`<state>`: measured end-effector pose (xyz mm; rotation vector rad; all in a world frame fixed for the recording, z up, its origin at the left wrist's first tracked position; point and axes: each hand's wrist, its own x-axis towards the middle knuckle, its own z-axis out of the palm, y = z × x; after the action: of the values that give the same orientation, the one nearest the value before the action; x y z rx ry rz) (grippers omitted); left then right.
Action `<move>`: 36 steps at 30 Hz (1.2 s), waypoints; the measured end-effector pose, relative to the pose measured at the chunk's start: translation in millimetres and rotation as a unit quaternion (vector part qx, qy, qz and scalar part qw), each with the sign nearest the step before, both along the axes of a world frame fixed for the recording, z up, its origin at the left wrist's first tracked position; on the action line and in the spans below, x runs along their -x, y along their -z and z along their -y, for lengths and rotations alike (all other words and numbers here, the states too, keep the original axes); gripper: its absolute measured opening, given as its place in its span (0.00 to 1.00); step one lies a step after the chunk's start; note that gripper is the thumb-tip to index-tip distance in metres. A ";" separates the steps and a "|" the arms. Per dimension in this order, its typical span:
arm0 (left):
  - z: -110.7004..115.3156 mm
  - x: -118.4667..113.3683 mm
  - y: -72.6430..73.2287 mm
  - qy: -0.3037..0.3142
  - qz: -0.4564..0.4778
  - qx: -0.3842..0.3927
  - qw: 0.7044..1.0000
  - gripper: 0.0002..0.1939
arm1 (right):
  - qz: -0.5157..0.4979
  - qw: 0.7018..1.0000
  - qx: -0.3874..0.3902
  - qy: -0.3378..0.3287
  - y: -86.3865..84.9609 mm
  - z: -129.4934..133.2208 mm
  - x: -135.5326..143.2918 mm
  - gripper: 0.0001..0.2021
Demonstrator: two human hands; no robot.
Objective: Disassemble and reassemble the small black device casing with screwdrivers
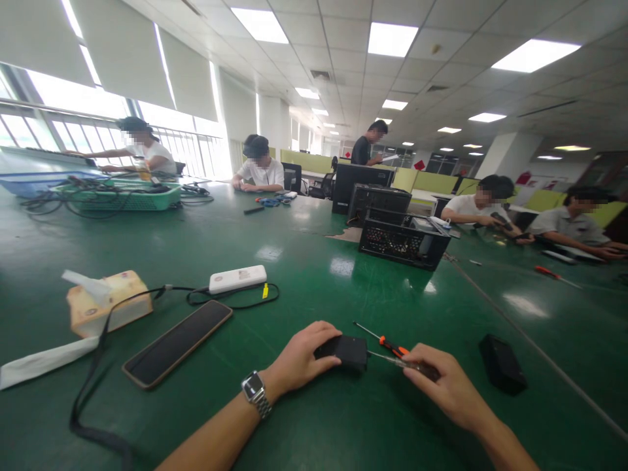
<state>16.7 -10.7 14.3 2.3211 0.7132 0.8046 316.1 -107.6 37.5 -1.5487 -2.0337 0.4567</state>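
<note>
On the green table a small black box (350, 353) lies between the thumb and fingers of my left hand (307, 353), which grips its left end. A watch (254, 387) is on my left wrist. My right hand (444, 379) is closed round the handle of a screwdriver (390, 358). Its thin shaft points left, and the tip meets the right end face of the box; whether it sits in a screw is too small to tell. Just behind lies a second screwdriver (381, 339) with an orange and black handle, partly hidden by my right hand.
Another black box (503, 363) stands at right. At left are a phone (179, 343), a white power strip-like device (238, 279) with a black cable, and a tissue pack (110, 301). Farther back are a green basket (167, 198) of cables and computer cases (405, 241). Several people work around.
</note>
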 end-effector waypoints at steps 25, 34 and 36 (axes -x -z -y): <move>13.3 -11.7 -3.6 0.053 -0.048 -0.010 0.997 0.19 | -0.008 0.999 0.050 -0.022 -0.5 -0.4 19.6 0.17; 16.7 -16.6 -0.5 0.033 -0.048 -0.010 0.998 0.19 | -0.017 0.999 -0.038 0.018 21.3 -4.9 41.1 0.18; 17.4 -17.9 0.5 0.022 -0.042 -0.005 0.999 0.18 | -0.022 0.998 -0.056 0.028 23.1 -6.0 41.8 0.22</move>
<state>34.6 -28.1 13.8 2.3837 0.6918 0.6960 274.3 -101.6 14.4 -1.5118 -1.9440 0.3460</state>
